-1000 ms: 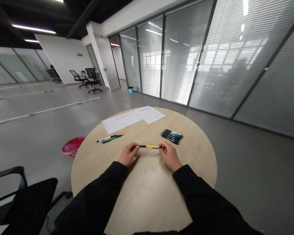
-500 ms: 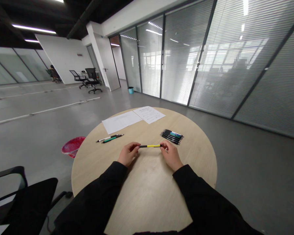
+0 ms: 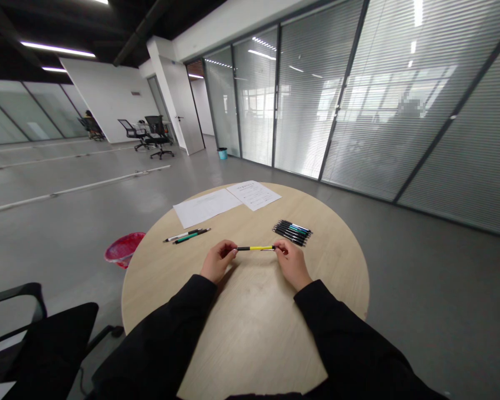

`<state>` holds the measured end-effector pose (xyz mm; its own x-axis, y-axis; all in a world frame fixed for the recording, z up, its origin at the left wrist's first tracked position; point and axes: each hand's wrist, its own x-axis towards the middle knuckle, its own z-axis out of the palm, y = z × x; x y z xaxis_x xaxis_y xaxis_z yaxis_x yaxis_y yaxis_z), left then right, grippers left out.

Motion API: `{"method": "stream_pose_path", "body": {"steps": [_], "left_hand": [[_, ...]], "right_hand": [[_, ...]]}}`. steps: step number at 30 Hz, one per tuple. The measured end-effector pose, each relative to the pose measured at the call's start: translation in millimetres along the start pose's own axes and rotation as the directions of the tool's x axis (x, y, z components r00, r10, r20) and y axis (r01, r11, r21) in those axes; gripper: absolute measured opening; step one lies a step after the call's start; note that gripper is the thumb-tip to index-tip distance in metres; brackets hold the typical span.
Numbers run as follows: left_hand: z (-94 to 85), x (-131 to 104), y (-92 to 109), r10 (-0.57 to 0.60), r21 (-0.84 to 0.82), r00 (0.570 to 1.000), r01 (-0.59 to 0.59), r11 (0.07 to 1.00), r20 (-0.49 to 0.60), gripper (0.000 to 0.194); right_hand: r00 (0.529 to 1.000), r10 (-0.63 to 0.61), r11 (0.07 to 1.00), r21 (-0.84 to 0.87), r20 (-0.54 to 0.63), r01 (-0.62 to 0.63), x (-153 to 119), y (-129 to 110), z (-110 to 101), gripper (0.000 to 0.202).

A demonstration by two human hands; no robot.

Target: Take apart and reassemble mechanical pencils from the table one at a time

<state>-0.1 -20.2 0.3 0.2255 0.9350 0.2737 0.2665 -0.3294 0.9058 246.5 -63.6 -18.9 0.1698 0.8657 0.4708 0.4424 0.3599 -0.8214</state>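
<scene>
The room in the head view is an office with a grey floor (image 3: 425,278). Behind the table (image 3: 254,333) and to its right runs a glass wall (image 3: 304,105) with blinds. Far behind the table, toward the left, are a white door (image 3: 189,119) and some office chairs (image 3: 158,139). Nearer, on the left of the table, is a black chair (image 3: 45,350), only partly in the picture.

The table is round, with a top of pale wood colour. Beside its left edge, on the floor, stands a red bin (image 3: 123,250); its mouth is visible, but I cannot tell what is in it. A blue bin (image 3: 222,154) stands well beyond the table, near the glass wall, and its inside is too small to read.

At the far edge of the table lie two papers (image 3: 206,208), touching each other. On the table's left part are a white pen (image 3: 177,236) and a green pen (image 3: 189,237), side by side. On its right part, several dark pens (image 3: 291,233) lie close together in a row.

Over the middle of the table is a yellow and black pen (image 3: 259,248), held almost level. The left hand (image 3: 219,261) pinches its black end, and the right hand (image 3: 291,263) pinches the other end, with the clip.
</scene>
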Motion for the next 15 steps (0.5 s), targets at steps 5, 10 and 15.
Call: {"method": "stream_pose_path", "body": {"steps": [5,10,15], "left_hand": [[0.6,-0.2,-0.1,0.005,-0.008,1.000,-0.005,1.000,-0.005,0.024],[0.9,-0.1,0.2,0.011,0.001,1.000,-0.011,1.000,-0.006,0.024],[0.5,0.0,2.4,0.014,0.001,1.000,-0.014,1.000,-0.008,0.024]], "right_hand": [[0.999,0.025,0.999,0.037,-0.021,-0.024,0.3,1.7,-0.4,0.016],[0.998,0.045,0.999,0.030,-0.041,-0.044,0.9,2.3,-0.1,0.018],[0.998,0.049,0.998,0.033,-0.029,-0.048,1.3,4.7,0.3,0.019]]}}
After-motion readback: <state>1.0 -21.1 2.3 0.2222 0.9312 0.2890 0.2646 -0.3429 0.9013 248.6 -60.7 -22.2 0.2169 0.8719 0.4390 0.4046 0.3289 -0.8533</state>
